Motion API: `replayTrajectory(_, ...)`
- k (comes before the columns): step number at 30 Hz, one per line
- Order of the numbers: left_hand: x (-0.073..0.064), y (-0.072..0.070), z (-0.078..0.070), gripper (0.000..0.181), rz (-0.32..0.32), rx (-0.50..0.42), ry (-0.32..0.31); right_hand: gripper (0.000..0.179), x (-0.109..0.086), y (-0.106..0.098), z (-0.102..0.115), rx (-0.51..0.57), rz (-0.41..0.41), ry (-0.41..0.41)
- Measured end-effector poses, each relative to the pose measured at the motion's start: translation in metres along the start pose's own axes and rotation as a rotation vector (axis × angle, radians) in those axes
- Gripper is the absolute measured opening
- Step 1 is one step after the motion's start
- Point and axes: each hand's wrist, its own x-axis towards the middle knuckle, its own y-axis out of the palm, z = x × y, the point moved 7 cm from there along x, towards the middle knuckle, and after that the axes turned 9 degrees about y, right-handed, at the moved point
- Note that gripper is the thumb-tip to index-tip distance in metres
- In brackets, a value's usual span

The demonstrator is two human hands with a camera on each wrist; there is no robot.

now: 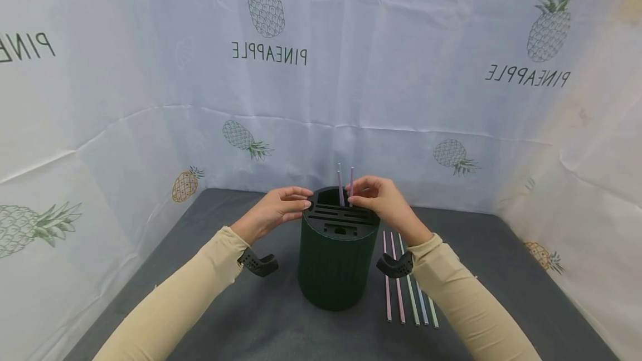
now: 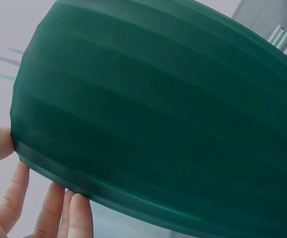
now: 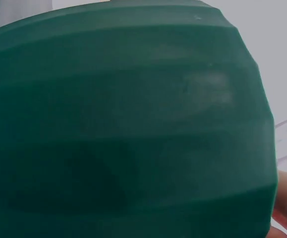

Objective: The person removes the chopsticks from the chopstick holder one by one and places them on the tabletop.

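Note:
A dark green utensil holder [image 1: 335,269] with a black slotted lid [image 1: 341,215] stands upright on the table. My left hand [image 1: 276,208] grips its rim on the left, thumb on top and fingers against the side, as the left wrist view shows too. My right hand [image 1: 383,202] is at the back right of the lid, where its thumb and index finger pinch a thin purple chopstick [image 1: 351,176] that stands in the large opening. Beside it, more chopsticks [image 1: 340,183] lean in the same opening. Their lower ends are hidden inside the holder.
Several pink, green and blue chopsticks [image 1: 400,288] lie side by side to the holder's right, partly under my right forearm. The dark grey table [image 1: 241,316] is surrounded by a white pineapple-print curtain [image 1: 361,82].

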Motion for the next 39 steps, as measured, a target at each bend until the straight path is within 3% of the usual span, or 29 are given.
replayTrajectory(4, 0.000, 0.000, 0.000, 0.043, 0.002, 0.000, 0.002, 0.021, -0.003, -0.007, 0.004, 0.073, -0.038, -0.026)
replayTrajectory(9, -0.001, 0.000, 0.000, 0.044, 0.003, -0.005, 0.003, 0.019, -0.010, -0.028, 0.018, 0.275, -0.103, -0.125)
replayTrajectory(18, -0.002, 0.000, -0.001, 0.043, -0.002, -0.009, 0.000, 0.022, -0.024, -0.090, 0.043, 0.802, -0.287, -0.343)
replayTrajectory(23, -0.001, 0.001, -0.001, 0.043, 0.000, -0.001, -0.001, 0.031, -0.038, -0.127, 0.042, 0.948, -0.421, -0.394)
replayTrajectory(27, -0.002, 0.001, -0.001, 0.043, 0.000, 0.001, -0.001, 0.037, -0.048, -0.149, 0.032, 1.022, -0.469, -0.377)
replayTrajectory(33, -0.002, 0.000, -0.001, 0.043, -0.006, 0.003, -0.004, 0.040, -0.058, -0.166, 0.002, 1.054, -0.501, -0.272)
replayTrajectory(36, -0.001, 0.000, 0.000, 0.043, -0.008, 0.003, -0.006, 0.039, -0.059, -0.167, -0.021, 1.024, -0.484, -0.181)
replayTrajectory(39, -0.001, 0.000, 0.000, 0.043, -0.005, 0.002, -0.006, 0.035, -0.057, -0.165, -0.051, 0.911, -0.472, -0.075)
